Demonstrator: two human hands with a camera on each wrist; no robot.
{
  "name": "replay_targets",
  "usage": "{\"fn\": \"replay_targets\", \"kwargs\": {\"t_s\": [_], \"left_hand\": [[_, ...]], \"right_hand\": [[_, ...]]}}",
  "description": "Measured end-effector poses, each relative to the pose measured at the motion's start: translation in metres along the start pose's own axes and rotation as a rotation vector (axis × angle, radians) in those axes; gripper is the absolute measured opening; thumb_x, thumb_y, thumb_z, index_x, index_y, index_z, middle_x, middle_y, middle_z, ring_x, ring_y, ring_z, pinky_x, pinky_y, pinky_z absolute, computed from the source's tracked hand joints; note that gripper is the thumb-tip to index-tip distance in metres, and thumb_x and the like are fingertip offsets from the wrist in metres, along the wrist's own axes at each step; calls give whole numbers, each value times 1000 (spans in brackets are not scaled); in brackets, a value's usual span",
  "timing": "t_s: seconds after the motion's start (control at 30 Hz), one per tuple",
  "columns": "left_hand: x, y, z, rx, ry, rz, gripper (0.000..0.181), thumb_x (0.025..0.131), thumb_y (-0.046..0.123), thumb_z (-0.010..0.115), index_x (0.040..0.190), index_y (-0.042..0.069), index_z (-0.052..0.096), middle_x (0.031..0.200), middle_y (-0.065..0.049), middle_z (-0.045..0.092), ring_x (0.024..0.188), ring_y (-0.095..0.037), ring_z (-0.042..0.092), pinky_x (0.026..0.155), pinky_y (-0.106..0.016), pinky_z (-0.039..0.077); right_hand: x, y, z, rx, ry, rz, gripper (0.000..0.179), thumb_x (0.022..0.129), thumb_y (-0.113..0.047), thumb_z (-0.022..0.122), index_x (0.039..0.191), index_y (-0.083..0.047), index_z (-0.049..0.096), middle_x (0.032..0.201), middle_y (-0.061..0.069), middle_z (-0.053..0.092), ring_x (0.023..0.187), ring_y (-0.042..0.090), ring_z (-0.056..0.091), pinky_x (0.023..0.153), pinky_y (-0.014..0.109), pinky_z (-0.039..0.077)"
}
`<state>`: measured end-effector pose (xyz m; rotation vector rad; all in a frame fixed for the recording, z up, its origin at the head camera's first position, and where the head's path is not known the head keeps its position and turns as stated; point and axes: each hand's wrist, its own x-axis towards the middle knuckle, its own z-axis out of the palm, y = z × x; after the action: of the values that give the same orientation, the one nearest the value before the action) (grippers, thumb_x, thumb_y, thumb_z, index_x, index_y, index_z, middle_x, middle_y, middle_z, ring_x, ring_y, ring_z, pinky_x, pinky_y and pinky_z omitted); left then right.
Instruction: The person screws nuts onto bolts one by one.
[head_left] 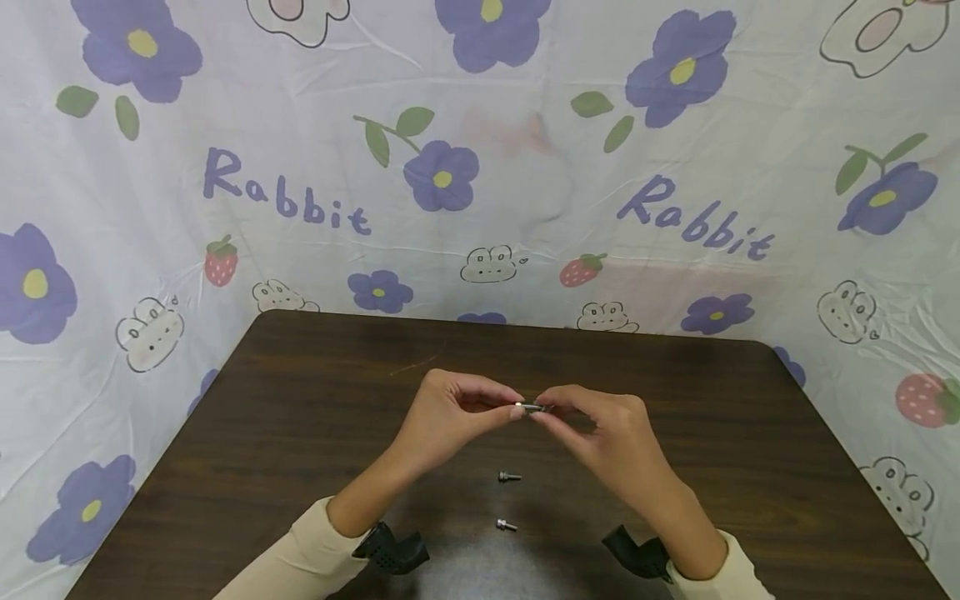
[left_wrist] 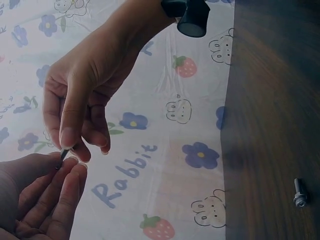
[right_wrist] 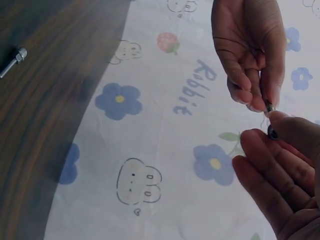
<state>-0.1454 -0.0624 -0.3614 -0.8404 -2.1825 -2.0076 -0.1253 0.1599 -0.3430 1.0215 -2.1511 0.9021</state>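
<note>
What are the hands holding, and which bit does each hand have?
A small metal piece, partly hidden: the left hand pinches one end, the right hand the opposite end.

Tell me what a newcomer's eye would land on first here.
Probably the flowered backdrop, filling the head view behind the dark table. Then the left hand and right hand, pinching a small metal piece between them. Two bolts lie on the table, lower in that view.
</note>
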Motion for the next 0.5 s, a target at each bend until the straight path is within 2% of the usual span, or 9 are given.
{"fn": "replay_targets", "kwargs": {"t_s": [0.3,0.43,0.5], "left_hand": [[0,4,-1,-14,3,-3,11,87,10,82,96,5,81,91,-6,78,78,-19,75,69,-33,62],[-1,4,-1,-36,4,4,12,87,8,82,97,3,81,92,-7,78,79,-21,75,70,-34,62],[-1,4,-1,-41,8,5,13,86,8,82,98,2,81,92,-7,78,78,-21,75,69,-34,62]], "right_hand": [[-2,4,3,93,60,-18,20,79,1,84,97,-5,79,91,4,77,80,19,75,74,17,57],[-2,5,5,164,100,-56,32,73,11,84,101,-4,80,93,4,77,81,20,74,76,18,57],[-2,5,6,184,113,-36,38,71,14,84,104,-3,79,95,5,77,82,19,74,77,18,57]]}}
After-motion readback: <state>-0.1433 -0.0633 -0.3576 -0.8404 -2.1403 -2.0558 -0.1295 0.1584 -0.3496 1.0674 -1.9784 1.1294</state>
